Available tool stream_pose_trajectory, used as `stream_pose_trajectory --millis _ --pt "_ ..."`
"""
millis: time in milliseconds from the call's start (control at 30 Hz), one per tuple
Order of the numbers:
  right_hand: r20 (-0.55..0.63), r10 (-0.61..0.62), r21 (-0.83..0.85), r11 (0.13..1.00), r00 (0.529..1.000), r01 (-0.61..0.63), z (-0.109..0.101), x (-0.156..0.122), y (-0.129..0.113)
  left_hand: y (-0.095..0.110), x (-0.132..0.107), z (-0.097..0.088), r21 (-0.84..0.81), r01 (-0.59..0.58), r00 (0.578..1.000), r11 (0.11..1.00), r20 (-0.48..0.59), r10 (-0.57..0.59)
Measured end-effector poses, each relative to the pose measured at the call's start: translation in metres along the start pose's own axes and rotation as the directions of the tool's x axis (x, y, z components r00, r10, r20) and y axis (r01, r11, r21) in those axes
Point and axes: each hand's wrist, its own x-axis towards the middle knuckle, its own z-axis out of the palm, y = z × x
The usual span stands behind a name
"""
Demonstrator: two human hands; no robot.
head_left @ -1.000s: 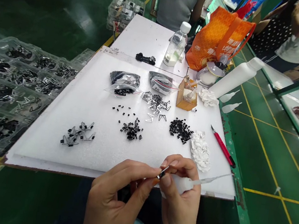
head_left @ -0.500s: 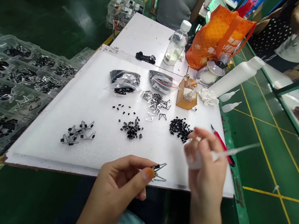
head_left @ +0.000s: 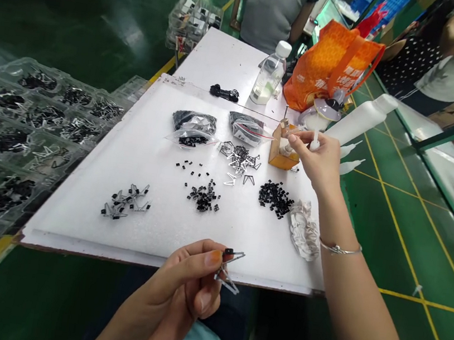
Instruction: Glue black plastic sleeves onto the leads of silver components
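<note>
My left hand [head_left: 182,290] is near the front edge of the white foam board [head_left: 136,151], pinching a small bent wire clip with a black cap [head_left: 228,266] between thumb and forefinger. My right hand [head_left: 315,160] reaches far over the board and grips a small white dropper bottle [head_left: 314,142], holding it upright at the small orange box [head_left: 283,150]. On the board lie a heap of wire clips [head_left: 239,157], two heaps of black caps [head_left: 204,196] [head_left: 275,195], and a group of finished clips [head_left: 125,207].
Two plastic bags of parts [head_left: 193,127] lie at the back of the board. A crumpled white tissue [head_left: 304,228] is at the right. Clear trays of parts [head_left: 12,134] stand at left. A water bottle [head_left: 270,73], orange bag [head_left: 330,66] and a person in grey [head_left: 275,5] are behind.
My right hand left the clip and carried the dropper bottle away to the orange box at the back right. My left hand kept the clip and stayed low.
</note>
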Motion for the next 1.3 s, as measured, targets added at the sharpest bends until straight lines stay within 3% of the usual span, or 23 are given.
stream_pose_trajectory --millis 200,467,533,600,633,667,700,733,800,933,1200,1300 --pt "-0.057 -0.017 -0.086 0.996 0.998 0.012 0.004 0.001 0.001 0.001 0.003 -0.002 0.12 -0.113 0.991 0.986 -0.063 0.121" --pt "-0.199 -0.018 -0.048 0.999 0.98 0.009 0.002 -0.008 -0.005 0.0 0.011 0.0 0.331 -0.317 0.928 0.889 -0.086 0.363" --pt "-0.346 -0.01 -0.003 1.0 0.938 0.009 -0.003 -0.019 -0.019 -0.001 0.011 -0.001 0.399 -0.355 0.902 0.845 -0.091 0.422" --pt "-0.504 0.041 0.118 0.993 0.863 0.022 -0.011 -0.038 -0.04 -0.003 0.01 -0.002 0.452 -0.404 0.87 0.796 -0.079 0.487" --pt "-0.527 0.083 0.2 0.979 0.846 0.028 -0.015 -0.051 -0.053 -0.003 0.01 -0.003 0.466 -0.426 0.856 0.776 -0.07 0.512" --pt "-0.497 0.175 0.387 0.922 0.85 0.037 -0.019 -0.066 -0.066 -0.004 0.011 -0.003 0.473 -0.442 0.848 0.762 -0.058 0.527" --pt "-0.363 0.239 0.557 0.83 0.901 0.004 -0.023 -0.081 -0.078 -0.005 0.011 -0.003 0.476 -0.45 0.847 0.756 -0.042 0.53" --pt "-0.205 0.264 0.663 0.746 0.942 -0.065 -0.026 -0.096 -0.09 -0.005 0.011 -0.002 0.473 -0.452 0.849 0.756 -0.032 0.527" --pt "-0.09 0.271 0.739 0.664 0.958 -0.118 -0.03 -0.122 -0.108 -0.007 0.011 0.0 0.46 -0.445 0.86 0.768 -0.02 0.51" --pt "-0.112 0.273 0.747 0.657 0.955 -0.1 -0.031 -0.144 -0.12 -0.008 0.01 0.002 0.44 -0.443 0.868 0.781 -0.006 0.496" --pt "-0.073 0.257 0.746 0.655 0.964 -0.118 -0.028 -0.146 -0.117 -0.008 0.01 0.0 0.447 -0.409 0.888 0.795 -0.005 0.46" --pt "-0.129 0.252 0.747 0.66 0.959 -0.073 -0.029 -0.146 -0.117 -0.007 0.009 0.001 0.444 -0.403 0.889 0.8 -0.02 0.458"
